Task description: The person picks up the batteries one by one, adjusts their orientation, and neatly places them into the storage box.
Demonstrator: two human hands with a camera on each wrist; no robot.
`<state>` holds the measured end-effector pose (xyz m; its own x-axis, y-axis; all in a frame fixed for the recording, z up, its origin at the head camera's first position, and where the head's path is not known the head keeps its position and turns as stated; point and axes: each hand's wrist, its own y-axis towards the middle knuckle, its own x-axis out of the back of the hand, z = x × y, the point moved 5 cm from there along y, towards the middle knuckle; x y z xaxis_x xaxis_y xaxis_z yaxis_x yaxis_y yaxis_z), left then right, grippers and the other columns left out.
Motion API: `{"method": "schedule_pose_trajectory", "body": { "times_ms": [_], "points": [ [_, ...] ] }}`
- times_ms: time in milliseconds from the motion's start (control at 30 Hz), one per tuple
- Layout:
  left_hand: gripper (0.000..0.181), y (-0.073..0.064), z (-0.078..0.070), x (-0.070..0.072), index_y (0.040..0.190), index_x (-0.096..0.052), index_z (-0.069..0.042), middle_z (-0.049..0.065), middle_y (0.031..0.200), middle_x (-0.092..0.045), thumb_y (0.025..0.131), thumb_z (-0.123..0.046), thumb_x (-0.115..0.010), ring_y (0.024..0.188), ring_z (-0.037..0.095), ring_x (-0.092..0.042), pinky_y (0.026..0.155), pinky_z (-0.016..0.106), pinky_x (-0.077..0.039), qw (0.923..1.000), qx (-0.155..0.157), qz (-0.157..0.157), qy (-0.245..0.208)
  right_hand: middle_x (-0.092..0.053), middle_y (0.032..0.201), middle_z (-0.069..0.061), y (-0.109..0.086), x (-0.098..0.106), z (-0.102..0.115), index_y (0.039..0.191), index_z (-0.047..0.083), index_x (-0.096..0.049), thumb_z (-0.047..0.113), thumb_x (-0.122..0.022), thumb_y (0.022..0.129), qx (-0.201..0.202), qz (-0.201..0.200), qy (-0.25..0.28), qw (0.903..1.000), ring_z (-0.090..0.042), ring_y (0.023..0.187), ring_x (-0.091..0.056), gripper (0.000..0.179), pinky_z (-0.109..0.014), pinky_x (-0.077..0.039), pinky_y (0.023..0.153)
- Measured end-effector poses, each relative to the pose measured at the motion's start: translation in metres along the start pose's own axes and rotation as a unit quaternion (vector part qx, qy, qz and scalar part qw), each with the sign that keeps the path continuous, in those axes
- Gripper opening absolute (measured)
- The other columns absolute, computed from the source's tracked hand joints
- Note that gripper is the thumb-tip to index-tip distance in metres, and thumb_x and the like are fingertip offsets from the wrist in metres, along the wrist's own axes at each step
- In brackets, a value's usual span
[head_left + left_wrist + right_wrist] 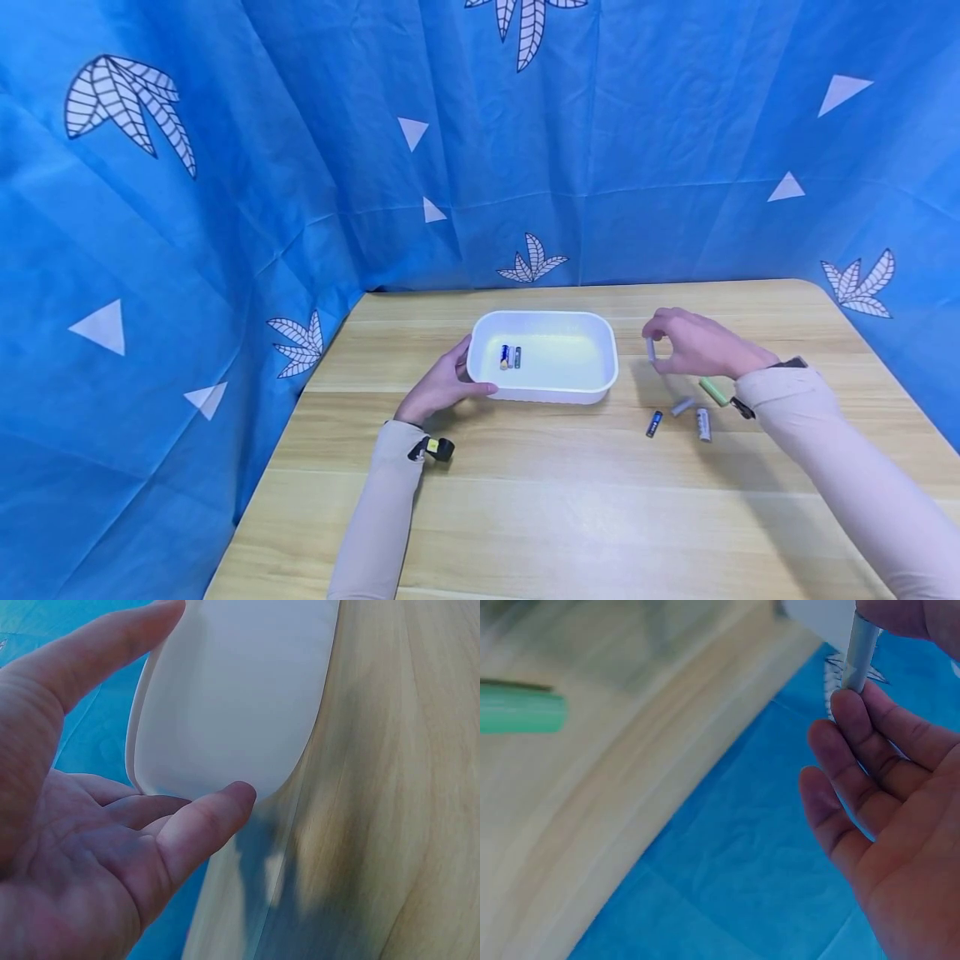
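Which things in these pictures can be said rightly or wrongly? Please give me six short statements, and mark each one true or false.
1. The left hand holds the left end of the white box. True.
2. There are no batteries in the white box. False: three batteries lie in it, toward its left end.
3. The right hand pinches a pale battery. True.
4. The pale battery is directly above the white box. False: it is to the right of the box.
5. A green battery lies on the table. True.
6. The green battery is alone on the table. False: a dark battery lies there too.
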<state>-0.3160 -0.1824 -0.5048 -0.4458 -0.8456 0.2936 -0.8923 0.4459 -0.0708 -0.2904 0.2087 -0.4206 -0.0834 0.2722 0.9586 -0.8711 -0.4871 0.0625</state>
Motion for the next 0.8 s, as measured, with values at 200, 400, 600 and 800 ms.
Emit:
{"method": "schedule_pose_trajectory", "body": {
  "times_ms": [200,400,600,800],
  "points": [
    [0.123,0.001,0.001,0.0,0.167,-0.018,-0.026,0.005,0.161,-0.049,0.072,-0.031,-0.096,0.151,0.027,-0.045,0.128,0.054,-0.031,1.0,0.002,-0.002,-0.002,-0.07,0.119,-0.011,0.013,0.013,0.015,0.117,0.004,-0.073,0.015,-0.075,0.084,-0.007,0.002,0.023,0.9997,-0.029,0.11,-0.067,0.036,-0.051,-0.06,0.094],
    [0.123,0.001,0.003,0.0,0.167,-0.019,-0.028,0.004,0.16,-0.05,0.071,-0.034,-0.096,0.151,0.025,-0.046,0.128,0.052,-0.032,0.9999,0.01,-0.004,-0.001,-0.071,0.119,-0.012,0.032,0.018,0.031,0.116,0.003,-0.073,0.016,-0.076,0.083,0.009,0.001,0.028,0.9996,-0.029,0.11,-0.067,0.036,-0.05,-0.059,0.096],
    [0.122,0.001,0.0,0.0,0.167,-0.019,-0.027,0.008,0.161,-0.048,0.072,-0.033,-0.096,0.151,0.028,-0.045,0.127,0.053,-0.033,0.9999,0.011,-0.004,-0.002,-0.07,0.123,-0.013,0.052,0.021,0.047,0.123,0.001,-0.071,0.023,-0.079,0.085,0.008,0.008,0.033,0.9994,-0.029,0.112,-0.066,0.045,-0.05,-0.058,0.099],
    [0.122,0.001,0.0,-0.001,0.167,-0.018,-0.026,0.008,0.162,-0.047,0.073,-0.032,-0.096,0.152,0.029,-0.043,0.127,0.054,-0.032,0.9999,0.012,-0.005,0.0,-0.069,0.12,-0.013,0.072,0.022,0.063,0.122,0.002,-0.071,0.021,-0.079,0.084,0.02,0.014,0.034,0.9991,-0.029,0.11,-0.064,0.044,-0.047,-0.058,0.097]
  ]
}}
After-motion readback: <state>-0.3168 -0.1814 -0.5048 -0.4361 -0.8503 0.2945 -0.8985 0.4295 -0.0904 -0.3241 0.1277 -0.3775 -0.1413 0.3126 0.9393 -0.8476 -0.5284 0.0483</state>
